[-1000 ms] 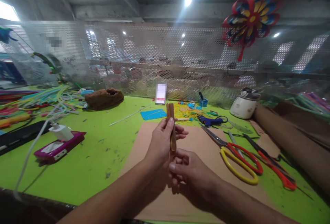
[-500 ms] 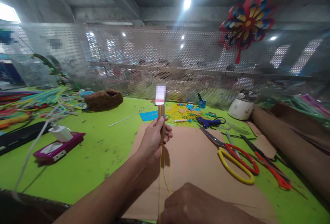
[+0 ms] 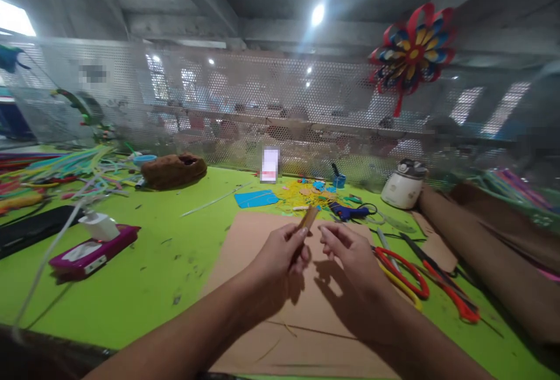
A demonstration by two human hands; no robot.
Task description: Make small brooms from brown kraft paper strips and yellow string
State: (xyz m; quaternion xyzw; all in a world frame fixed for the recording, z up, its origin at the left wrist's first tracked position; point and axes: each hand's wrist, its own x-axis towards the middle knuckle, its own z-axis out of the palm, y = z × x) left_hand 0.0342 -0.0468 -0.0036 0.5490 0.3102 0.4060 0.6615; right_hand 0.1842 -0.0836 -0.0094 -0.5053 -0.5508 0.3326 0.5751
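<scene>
Gripping a narrow brown strip [image 3: 308,217] between thumb and fingers, the left hand [image 3: 284,249] holds it tilted to the right above a tan sheet [image 3: 249,234]. The right hand [image 3: 350,249] stands just beside it, fingers curled and tips drawn close together; whether a thread lies between them cannot be told. Short lengths of yellow strand [image 3: 289,329] show over the sheet's near part. Red-and-yellow scissors [image 3: 416,271] lie partly hidden by the right hand; beyond the sheet are a blue glue gun [image 3: 347,211] and a blue piece [image 3: 257,199] on the green table [image 3: 153,240].

Likely faults: the strip could twist, since only its lower part is held, and a loose strand could snag on the scissors if drawn sideways.

Compared with half a second earlier, the strip leans instead of standing upright, the right hand is raised from the bottom edge to the strip's side, and the scissor blades are covered.
</scene>
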